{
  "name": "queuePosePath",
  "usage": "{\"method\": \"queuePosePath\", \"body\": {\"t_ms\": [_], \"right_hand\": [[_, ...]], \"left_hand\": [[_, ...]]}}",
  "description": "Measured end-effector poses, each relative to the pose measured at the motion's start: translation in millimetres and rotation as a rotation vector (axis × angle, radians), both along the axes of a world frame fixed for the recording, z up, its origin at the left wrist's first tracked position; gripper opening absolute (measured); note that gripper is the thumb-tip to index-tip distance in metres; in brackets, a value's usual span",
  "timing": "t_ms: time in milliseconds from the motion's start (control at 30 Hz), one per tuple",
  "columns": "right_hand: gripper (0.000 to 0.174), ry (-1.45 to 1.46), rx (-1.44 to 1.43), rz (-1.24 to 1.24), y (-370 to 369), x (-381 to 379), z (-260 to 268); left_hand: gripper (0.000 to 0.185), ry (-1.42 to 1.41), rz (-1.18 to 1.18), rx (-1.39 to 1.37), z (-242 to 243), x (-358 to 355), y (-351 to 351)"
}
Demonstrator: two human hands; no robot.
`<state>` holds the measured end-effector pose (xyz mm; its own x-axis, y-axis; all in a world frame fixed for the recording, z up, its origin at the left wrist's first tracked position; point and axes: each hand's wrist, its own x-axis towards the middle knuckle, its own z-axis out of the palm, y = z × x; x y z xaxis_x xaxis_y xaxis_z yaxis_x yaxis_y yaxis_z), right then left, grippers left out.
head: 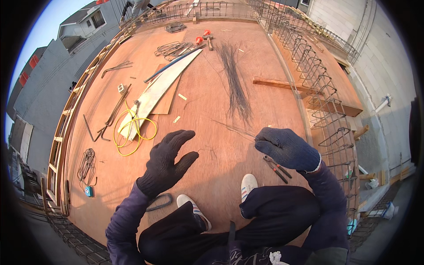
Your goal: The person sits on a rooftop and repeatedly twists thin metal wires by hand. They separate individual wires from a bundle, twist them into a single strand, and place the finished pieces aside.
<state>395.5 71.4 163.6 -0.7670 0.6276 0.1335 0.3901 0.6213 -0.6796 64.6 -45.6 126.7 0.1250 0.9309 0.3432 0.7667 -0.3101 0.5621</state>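
Dark knit gloves cover both hands. My left hand [167, 159] hovers over the plywood deck [198, 132], thumb and fingers apart with nothing between them. Closed around one end of some thin tie wires [233, 128] is my right hand [281, 145]; the wires stick out to the left from its fingertips. Pincers [277, 169] with red-and-black handles lie just below that hand. Beyond it, a long loose bundle of dark tie wire [233, 82] is spread on the deck. One short bent wire [208, 150] rests near my left thumb.
Yellow cable [154, 131] loops over a pale board [159, 96] at left. Farther off lie a hammer [209, 41] and wire coils [172, 49]. Rebar cages [318, 71] line the right side; a timber [281, 83] juts inward. A teal tape measure [88, 191] lies lower left. Another person [139, 8] stands at the far edge.
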Motion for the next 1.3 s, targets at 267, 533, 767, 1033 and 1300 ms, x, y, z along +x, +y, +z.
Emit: {"method": "queuePosePath", "body": {"t_ms": [267,533,767,1033,1300], "right_hand": [[0.025,0.049,0.092,0.036,-15.8,-22.5,0.4],[0.023,0.202,-0.049,0.042,-10.2,-21.0,-23.1],[0.029,0.431,-0.209,0.221,-13.6,-26.0,-22.3],[0.022,0.059,0.298,0.184,-16.1,-13.3,-14.4],[0.017,-0.032,0.402,0.088,-23.7,-18.6,-26.9]], "left_hand": [[0.029,0.046,-0.284,0.059,-14.5,75.3,42.0],[0.033,-0.295,-0.294,-0.201,-7.9,70.6,23.9],[0.029,-0.251,-0.280,-0.172,12.5,68.0,21.5],[0.025,0.086,-0.242,-0.049,41.3,68.3,12.0],[0.020,0.288,-0.142,-0.016,13.1,67.6,10.2]]}}
